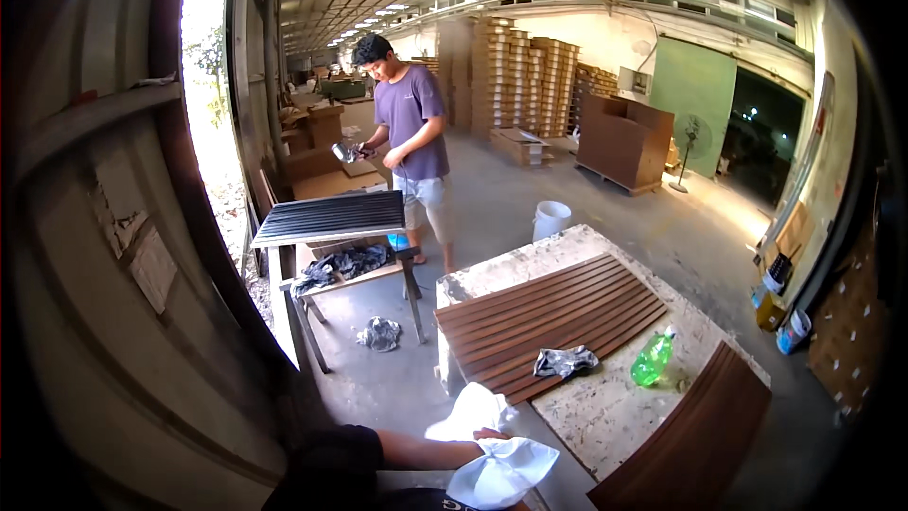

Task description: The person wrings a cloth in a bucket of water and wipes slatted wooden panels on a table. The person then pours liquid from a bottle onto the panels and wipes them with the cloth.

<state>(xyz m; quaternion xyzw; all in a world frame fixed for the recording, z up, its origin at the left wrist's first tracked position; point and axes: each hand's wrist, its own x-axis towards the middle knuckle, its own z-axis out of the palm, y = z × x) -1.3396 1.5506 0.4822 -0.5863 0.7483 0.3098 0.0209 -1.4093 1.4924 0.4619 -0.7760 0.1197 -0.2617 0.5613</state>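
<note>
My left forearm, in a black sleeve, reaches in from the lower edge. At its end my left hand [490, 435] is closed on a crumpled white cloth [506, 471], or perhaps a thin bag; the material hides most of the fingers. More white material [473, 410] puffs out just beyond the hand. My right hand does not show. Ahead on the worktable [577, 421] lies a dark brown slatted panel [553, 317]. A grey, stained rag [566, 361] rests on the panel's near edge. Beside it is a green bottle [653, 360].
A curved brown panel [695, 435] lies along the table's right edge. At left, a person in a purple shirt [411, 118] holds a can-like object beside a stand bearing a black slatted panel [331, 218]. A rag [379, 333] lies on the floor. A white bucket [550, 220] stands behind the table.
</note>
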